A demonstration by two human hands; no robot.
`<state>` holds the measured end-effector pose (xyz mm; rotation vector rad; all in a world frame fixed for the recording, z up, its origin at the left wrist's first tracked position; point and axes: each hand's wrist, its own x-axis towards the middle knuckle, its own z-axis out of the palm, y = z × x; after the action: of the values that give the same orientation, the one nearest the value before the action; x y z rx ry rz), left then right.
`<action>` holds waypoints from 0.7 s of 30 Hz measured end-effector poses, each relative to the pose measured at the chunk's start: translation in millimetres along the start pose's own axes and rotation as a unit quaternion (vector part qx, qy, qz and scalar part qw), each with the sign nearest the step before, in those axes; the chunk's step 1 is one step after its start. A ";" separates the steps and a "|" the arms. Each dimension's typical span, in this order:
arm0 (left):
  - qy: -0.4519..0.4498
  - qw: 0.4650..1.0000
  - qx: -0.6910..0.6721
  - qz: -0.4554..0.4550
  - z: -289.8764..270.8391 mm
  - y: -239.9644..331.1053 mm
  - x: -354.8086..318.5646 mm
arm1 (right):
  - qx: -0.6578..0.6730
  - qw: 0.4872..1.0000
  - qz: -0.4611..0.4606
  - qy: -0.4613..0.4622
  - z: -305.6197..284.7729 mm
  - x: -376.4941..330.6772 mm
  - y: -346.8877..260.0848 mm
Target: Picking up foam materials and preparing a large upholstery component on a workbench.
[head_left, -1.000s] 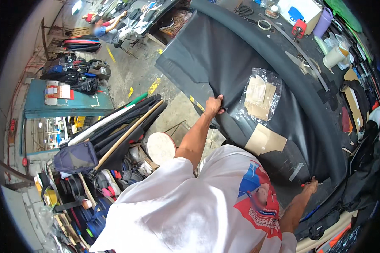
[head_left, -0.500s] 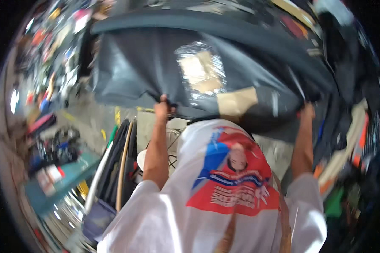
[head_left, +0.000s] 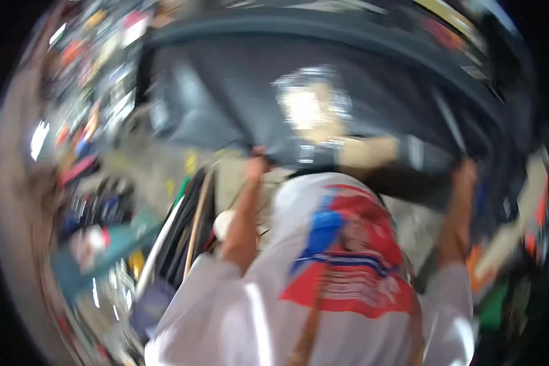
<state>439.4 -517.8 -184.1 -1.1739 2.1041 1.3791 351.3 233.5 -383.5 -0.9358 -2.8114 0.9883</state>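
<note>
A wide sheet of dark grey, leather-like material (head_left: pixel 219 91) stretches in front of me, with a long roll of the same colour (head_left: pixel 274 29) along its far side. My left hand (head_left: pixel 257 165) is closed on the sheet's near edge, left of my body. At the right, my right hand (head_left: pixel 466 172) grips the same edge, and creases run up from both fists. On the sheet lies a shiny clear plastic packet (head_left: pixel 314 110) with tan contents. Beside it, a tan patch like paper or card (head_left: pixel 372 151) lies at the near edge. Motion blurs the fingers.
To the left, long poles (head_left: pixel 198 219) and dark rolls lean beside a teal surface (head_left: pixel 113 244) with clutter. Many blurred items cover the far left. A long pale strip (head_left: pixel 518 213) and a green thing (head_left: pixel 494 305) are at the right. A white round object (head_left: pixel 224 224) is by my left forearm.
The whole view has shifted, so everything appears further right, and it is more blurred. Both hands still grip the sheet's near edge. The sheet's near part looks more bunched around the tan patch.
</note>
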 end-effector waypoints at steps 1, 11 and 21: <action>0.053 0.992 0.091 -0.063 -18.8 -44.2 -1.4 | 0.112 0.991 0.073 -0.001 -26.6 -13.6 8.5; 0.059 0.961 -0.260 -0.073 16.7 -53.1 -58.7 | 0.272 0.901 0.331 0.070 -127.8 2.2 16.1; 0.080 0.964 -0.247 -0.062 22.4 -74.8 -73.5 | 0.163 0.943 0.288 0.026 -107.0 -93.4 -76.3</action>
<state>539.2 -478.9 -187.8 -1.6231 1.7929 1.8670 409.2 195.6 -237.9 -1.7342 -2.2499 1.3915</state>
